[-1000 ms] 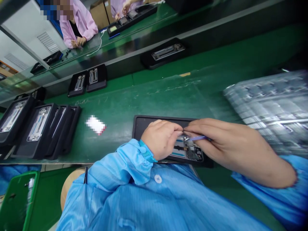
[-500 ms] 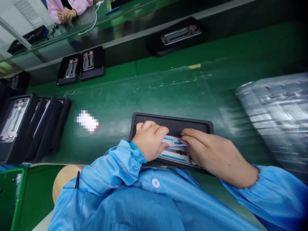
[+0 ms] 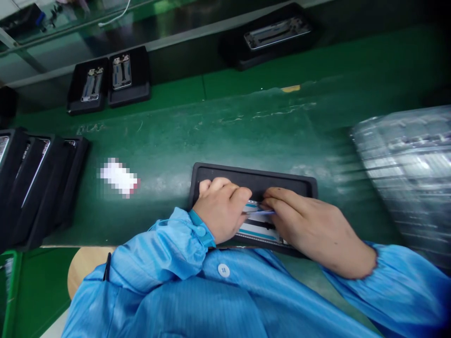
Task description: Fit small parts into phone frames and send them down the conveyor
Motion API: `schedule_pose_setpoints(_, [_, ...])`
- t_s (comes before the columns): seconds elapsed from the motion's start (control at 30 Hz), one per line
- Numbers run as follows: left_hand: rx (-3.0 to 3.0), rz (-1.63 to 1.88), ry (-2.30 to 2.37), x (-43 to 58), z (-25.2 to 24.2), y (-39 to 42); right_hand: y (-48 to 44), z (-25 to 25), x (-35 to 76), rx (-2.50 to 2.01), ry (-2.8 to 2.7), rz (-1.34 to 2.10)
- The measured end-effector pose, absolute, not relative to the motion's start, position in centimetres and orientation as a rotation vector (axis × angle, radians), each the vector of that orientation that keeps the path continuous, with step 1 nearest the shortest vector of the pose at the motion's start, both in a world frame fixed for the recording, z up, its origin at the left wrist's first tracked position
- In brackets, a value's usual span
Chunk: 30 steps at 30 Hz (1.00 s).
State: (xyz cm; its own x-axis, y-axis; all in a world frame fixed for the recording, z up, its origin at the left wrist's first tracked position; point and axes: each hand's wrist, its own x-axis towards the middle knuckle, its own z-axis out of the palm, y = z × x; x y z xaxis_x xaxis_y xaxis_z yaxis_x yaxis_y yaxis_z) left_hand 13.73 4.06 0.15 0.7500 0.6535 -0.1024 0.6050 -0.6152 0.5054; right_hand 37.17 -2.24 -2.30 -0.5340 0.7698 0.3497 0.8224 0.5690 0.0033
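In front of me lies a black rectangular tray (image 3: pixel 310 185) with a silver phone frame (image 3: pixel 259 231) in it. Blue strips run along the frame. A thin, pale bluish strip (image 3: pixel 260 212) stretches across the gap between my hands, just over the frame. My left hand (image 3: pixel 221 209) is closed at the strip's left end, thumb and index finger together. Pinched fingers of my right hand (image 3: pixel 306 225) hold its right end. Both hands cover much of the frame, and the fingertips are partly hidden.
Several black trays (image 3: pixel 45 188) lean in a stack at the left. Further back are two trays (image 3: pixel 128 87) with phone frames and another tray (image 3: pixel 243 56). Clear plastic trays (image 3: pixel 408 173) are piled at right. A blurred white item (image 3: pixel 119 177) lies on the green table (image 3: pixel 169 141).
My view has tipped down and shifted slightly, so the person across the table is out of sight. Both hands keep their grip on the strip, with little visible movement.
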Motion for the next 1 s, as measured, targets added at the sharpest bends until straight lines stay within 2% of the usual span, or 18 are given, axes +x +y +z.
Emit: schedule_pose_setpoints(1.0, [2.426, 0.15, 0.962, 13.7, -0.4, 4.0, -4.3, -3.0, 37.4, -1.406, -2.393, -0.147])
